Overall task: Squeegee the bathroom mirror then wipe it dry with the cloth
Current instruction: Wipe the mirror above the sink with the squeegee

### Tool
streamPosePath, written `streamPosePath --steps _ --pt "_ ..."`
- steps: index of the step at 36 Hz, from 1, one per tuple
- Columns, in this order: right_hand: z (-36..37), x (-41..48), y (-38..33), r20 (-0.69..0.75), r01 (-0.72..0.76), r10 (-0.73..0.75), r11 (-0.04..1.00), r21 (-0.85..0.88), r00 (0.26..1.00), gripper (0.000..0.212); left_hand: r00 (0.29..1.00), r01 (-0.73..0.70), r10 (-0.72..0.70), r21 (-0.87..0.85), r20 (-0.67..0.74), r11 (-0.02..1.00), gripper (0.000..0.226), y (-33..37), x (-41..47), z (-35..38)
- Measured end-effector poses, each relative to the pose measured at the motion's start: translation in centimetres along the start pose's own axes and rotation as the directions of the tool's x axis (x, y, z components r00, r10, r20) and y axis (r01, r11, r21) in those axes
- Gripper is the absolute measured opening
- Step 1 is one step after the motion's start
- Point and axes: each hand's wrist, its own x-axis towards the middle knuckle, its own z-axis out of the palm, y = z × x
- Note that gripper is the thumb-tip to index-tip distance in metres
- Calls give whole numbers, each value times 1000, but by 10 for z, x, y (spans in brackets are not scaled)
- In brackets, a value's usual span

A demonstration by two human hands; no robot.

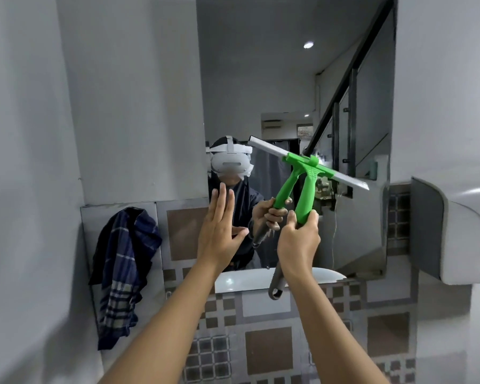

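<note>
The bathroom mirror [261, 79] hangs on the grey wall straight ahead. My right hand [299, 242] grips the green handle of a squeegee [306, 195]. Its silver blade [341, 176] lies tilted against the mirror's lower right part, high on the left and low on the right. A grey handle end [275, 286] sticks out below my wrist. My left hand [219, 225] is held up flat with fingers apart near the mirror's lower left edge; whether it touches the glass I cannot tell. A dark blue checked cloth [122, 273] hangs on the tiled wall at the left.
A white basin rim [233, 281] sits just below the mirror. A white fixture [455, 231] juts out from the wall at the right. Brown and grey patterned tiles [261, 347] cover the lower wall. The mirror reflects a person wearing a headset and a stair rail.
</note>
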Motion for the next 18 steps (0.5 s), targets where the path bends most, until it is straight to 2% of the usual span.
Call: streamPosePath --steps 7,14,18 --pt "21 -5 -12 110 92 -90 995 -21 990 5 999 13 -12 29 -31 999 91 -2 0 6" --pt "28 -3 -8 217 205 -169 966 -157 961 4 998 43 -42 4 -43 999 92 -1 -13 15" --pt "16 2 -2 264 320 -244 899 -300 933 22 996 65 -67 -34 -57 997 92 3 -24 22"
